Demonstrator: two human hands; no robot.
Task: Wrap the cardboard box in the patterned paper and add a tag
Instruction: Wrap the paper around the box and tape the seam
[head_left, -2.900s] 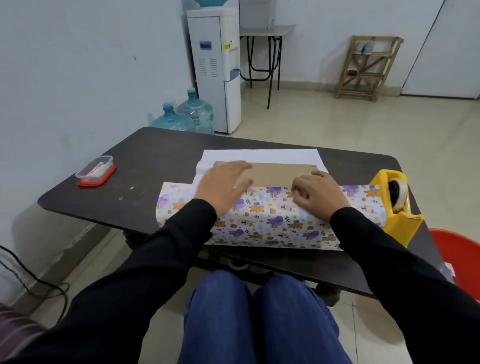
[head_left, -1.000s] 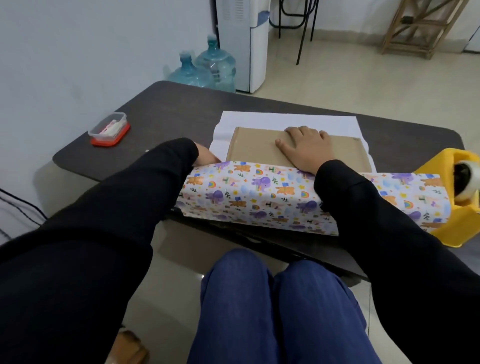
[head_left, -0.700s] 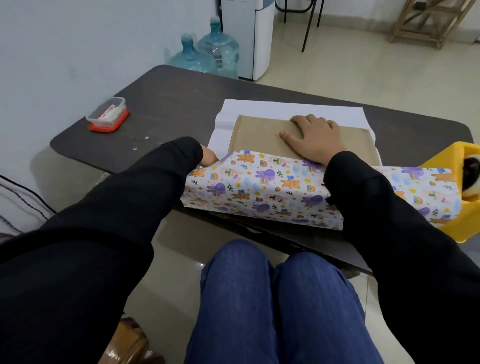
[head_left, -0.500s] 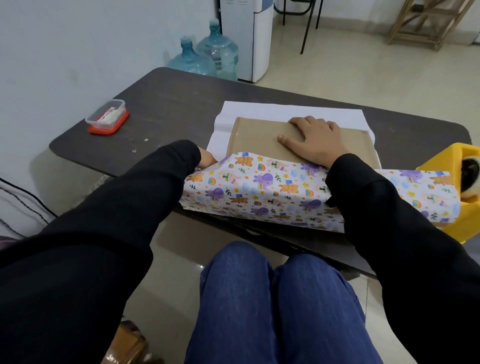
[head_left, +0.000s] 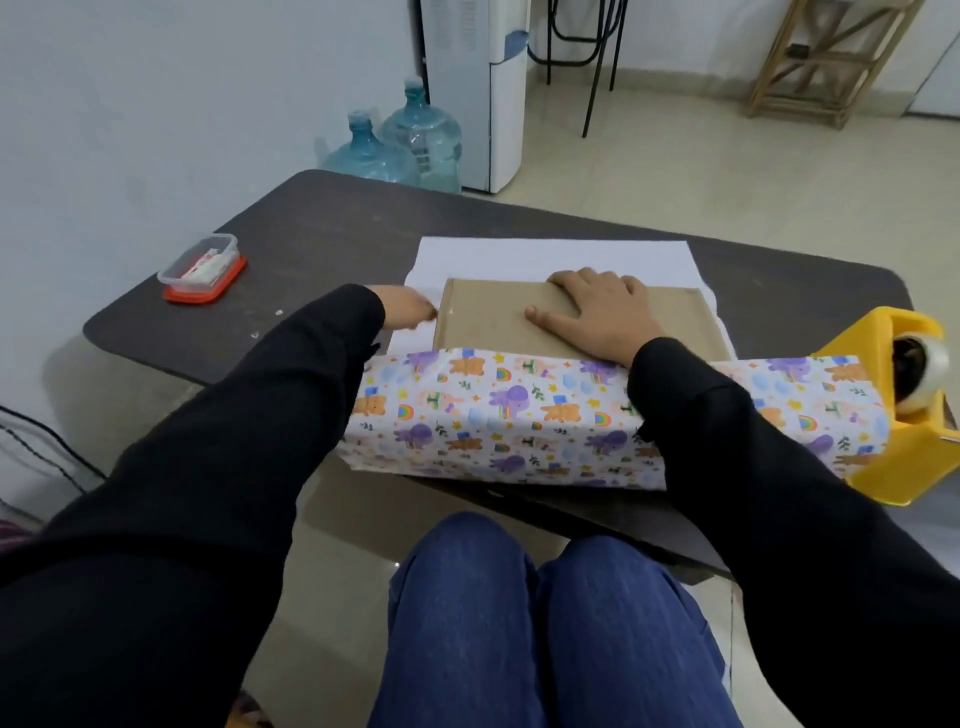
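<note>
A flat brown cardboard box (head_left: 488, 322) lies on the white underside of the patterned paper (head_left: 519, 415) in the middle of the dark table (head_left: 311, 228). The paper's near part is folded up over the box's near side, and its colourful cartoon print faces me. My right hand (head_left: 597, 312) lies flat on top of the box with its fingers spread. My left hand (head_left: 410, 312) is at the box's left edge on the white paper. It is blurred and half hidden by my black sleeve. No tag is visible.
A yellow tape dispenser (head_left: 883, 415) stands at the table's right edge, touching the paper's right end. A small clear container with a red lid (head_left: 202, 270) sits at the far left. Beyond the table are water bottles (head_left: 405, 145) and a dispenser. My knees are under the near edge.
My right hand left the folded paper edge and now lies flat on the box top. My left hand went to the box's left end and has just slid forward along it.
</note>
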